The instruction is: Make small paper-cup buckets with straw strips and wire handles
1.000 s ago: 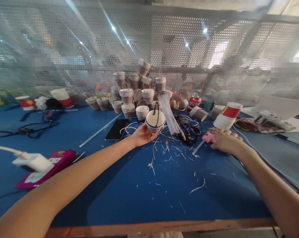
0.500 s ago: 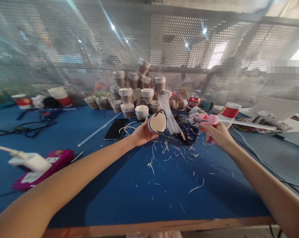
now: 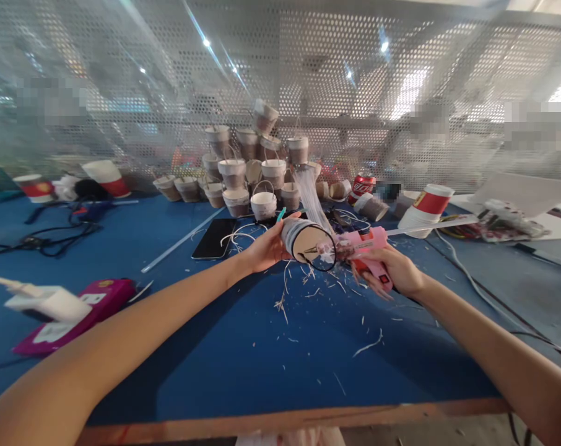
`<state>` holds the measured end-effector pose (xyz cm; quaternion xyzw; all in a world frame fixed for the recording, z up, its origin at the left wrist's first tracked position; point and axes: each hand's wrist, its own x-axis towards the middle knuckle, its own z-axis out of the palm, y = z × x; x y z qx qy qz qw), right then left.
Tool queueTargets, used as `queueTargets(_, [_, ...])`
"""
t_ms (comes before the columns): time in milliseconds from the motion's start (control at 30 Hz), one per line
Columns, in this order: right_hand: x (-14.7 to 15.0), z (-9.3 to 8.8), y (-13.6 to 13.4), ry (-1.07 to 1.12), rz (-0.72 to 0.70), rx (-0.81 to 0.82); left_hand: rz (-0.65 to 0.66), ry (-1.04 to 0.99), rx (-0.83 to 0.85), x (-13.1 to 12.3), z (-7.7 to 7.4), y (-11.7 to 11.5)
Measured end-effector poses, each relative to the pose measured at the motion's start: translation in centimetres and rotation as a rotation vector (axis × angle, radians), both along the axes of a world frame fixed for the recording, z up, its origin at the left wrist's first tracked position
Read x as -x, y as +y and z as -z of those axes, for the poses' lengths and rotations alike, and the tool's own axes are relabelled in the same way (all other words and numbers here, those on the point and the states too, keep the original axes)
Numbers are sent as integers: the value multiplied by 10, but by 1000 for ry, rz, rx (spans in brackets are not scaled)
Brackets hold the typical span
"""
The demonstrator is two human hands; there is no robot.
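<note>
My left hand is closed around a small paper cup bucket, tipped on its side with its round pale face toward the right. A thin black loop hangs at that end. Gripped in my right hand is a pink hot glue gun, its nozzle pointing left, in front of the cup's pale face; whether the tip touches it I cannot tell. A long clear glue stick sticks out from the back of the gun. Behind the cup lies a bundle of clear glue sticks.
Stacked small buckets stand at the back. A black phone lies left of the cup. Fibre scraps litter the blue table. A purple power strip with a white plug is on the left; red-and-white cups stand behind.
My right hand has brought the glue gun leftward and down to the cup. My left hand has turned the cup so its pale face points more to the right.
</note>
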<state>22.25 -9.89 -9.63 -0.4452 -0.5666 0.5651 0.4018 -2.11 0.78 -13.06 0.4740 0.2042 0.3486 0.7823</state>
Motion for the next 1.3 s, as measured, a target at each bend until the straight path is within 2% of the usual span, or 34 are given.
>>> queueTargets(167, [1,-3,-2,-6,14,1,4,4,0,0,-1,1])
queueTargets(633, [-3,3,2,-95,12,-24,-14,5,17,-1,-4,-3])
queueTargets(1000, [2,-5,-3,-118,53,-45,26,-20,5,1,-1,0])
queueTargets(1300, [1,-3,-1,-111,-13,-106,10,29,-12,1,-1,0])
